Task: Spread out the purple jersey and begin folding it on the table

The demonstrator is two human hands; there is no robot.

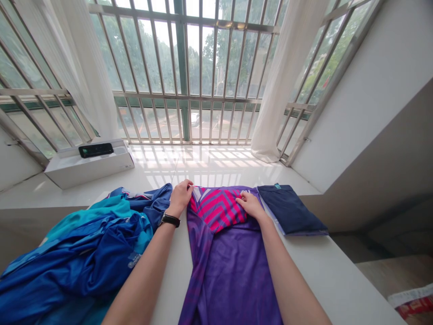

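Note:
A purple long-sleeved shirt (237,266) with a pink striped panel lies lengthwise in front of me on the white table. My left hand (181,197), with a black watch on its wrist, pinches the shirt's far left corner. My right hand (251,204) is closed on the fabric at the right side of the pink panel, fingertips pressed together. One sleeve is laid along the shirt's left side. Left of it spreads a loose heap of blue and teal clothes (84,253). To the right sits a folded navy garment (291,208), its far corner close to the purple fabric.
Behind the table runs a glossy white windowsill (203,164) with barred windows. A white box (91,169) stands on its left, bearing a black phone (96,150). White curtains (270,117) hang on both sides. A red and white package (416,304) lies lower right.

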